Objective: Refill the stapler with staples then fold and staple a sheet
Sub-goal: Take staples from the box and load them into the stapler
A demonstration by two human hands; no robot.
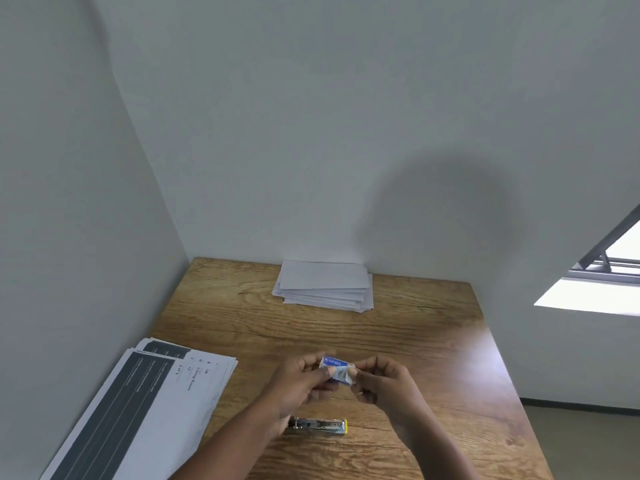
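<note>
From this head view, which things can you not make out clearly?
- Small blue-and-white staple box: both hands, left hand and right hand, cover its ends; open or closed, unclear.
- Silver metal stapler: left forearm hides its left end.
- Printed sheets with dark bands: cut by the bottom edge; text too small.

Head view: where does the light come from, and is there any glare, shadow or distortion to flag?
Head view: daylight enters from the window at right, a glossy sheen lies on the right side of the table, a round soft shadow falls on the back wall, and wide-angle bending slants the wall corners.
</note>
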